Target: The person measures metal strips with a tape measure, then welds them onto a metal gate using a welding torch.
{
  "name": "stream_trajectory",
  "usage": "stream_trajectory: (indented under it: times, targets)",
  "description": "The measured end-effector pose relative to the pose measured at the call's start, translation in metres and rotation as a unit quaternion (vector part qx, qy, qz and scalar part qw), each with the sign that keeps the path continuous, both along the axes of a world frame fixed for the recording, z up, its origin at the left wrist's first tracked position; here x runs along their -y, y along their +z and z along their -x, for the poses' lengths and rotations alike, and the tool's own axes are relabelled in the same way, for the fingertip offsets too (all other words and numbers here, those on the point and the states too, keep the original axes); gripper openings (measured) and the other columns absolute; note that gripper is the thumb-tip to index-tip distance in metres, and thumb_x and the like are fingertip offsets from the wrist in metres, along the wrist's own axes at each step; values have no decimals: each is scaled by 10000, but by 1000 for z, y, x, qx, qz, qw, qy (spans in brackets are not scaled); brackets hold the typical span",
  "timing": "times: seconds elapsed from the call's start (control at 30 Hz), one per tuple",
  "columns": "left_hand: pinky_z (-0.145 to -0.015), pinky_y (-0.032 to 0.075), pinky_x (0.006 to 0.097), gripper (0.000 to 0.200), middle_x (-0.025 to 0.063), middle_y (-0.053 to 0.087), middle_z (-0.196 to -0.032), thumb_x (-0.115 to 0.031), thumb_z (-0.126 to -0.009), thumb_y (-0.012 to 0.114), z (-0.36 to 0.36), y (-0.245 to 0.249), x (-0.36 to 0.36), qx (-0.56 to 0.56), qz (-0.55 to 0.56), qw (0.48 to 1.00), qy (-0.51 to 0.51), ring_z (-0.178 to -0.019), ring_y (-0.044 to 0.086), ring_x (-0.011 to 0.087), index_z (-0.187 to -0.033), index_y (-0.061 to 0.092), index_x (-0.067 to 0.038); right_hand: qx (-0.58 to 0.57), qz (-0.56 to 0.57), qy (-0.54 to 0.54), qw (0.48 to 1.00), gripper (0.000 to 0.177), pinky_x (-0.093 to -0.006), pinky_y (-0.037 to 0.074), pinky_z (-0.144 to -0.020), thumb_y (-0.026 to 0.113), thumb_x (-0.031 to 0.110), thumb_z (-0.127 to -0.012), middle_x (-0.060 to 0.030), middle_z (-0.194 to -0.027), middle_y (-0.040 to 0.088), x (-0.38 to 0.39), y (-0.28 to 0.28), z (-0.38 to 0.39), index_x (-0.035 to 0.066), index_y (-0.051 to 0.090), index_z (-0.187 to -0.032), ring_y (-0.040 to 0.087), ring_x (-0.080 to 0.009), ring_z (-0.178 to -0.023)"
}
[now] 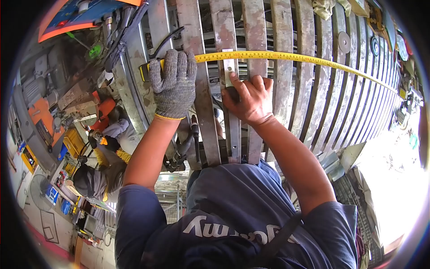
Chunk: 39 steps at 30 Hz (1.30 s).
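A yellow measuring tape (277, 55) stretches across the metal slats (282, 89), curving down toward the far right. Its case (144, 71) sits at the tape's left end, beside my left hand (175, 85). That hand wears a grey knit glove and lies over the case's edge and the tape's start, fingers extended. My bare right hand (249, 98) is below the tape, thumb and index finger pressed around a small dark piece (233, 93) on a slat. Just above those fingers, a short pale metal strip (229, 71) with a hole lies under the tape.
At the lower left a person in yellow gloves (101, 154) holds a tool. A round disc (344, 42) lies on the slats at right. Black cables (130, 45) and an orange-edged machine (83, 15) are at upper left; a fan (41, 192) stands farther left.
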<state>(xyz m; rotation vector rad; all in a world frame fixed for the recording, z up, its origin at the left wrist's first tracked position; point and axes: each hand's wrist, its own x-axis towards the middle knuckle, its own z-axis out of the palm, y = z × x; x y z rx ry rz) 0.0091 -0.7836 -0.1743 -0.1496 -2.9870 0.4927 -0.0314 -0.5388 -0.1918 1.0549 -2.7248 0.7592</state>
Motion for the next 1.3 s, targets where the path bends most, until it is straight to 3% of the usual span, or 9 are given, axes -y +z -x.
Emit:
stream_trajectory:
  times: [0.3,1.3]
  targets:
    - [-1231,276,703,428,91,650,-1349,-298,-965,597,0,-1,-1,1,-4,1000,8,-1421,548,288,-1357,693,-153,5,10,1,1000,659,-463,392,-854,897,324,-812,4,-768,627,-1,2,0,97,701,-1400,574,-243,-854]
    - [-1232,268,703,440,99,651,-1348,-280,-960,601,-1,-3,-1,8,-12,1000,9,-1419,548,293,-1367,694,-139,-2,6,15,1000,691,-469,378,-847,905,305,-809,-9,-774,620,-2,0,0,100,675,-1428,564,-257,-862]
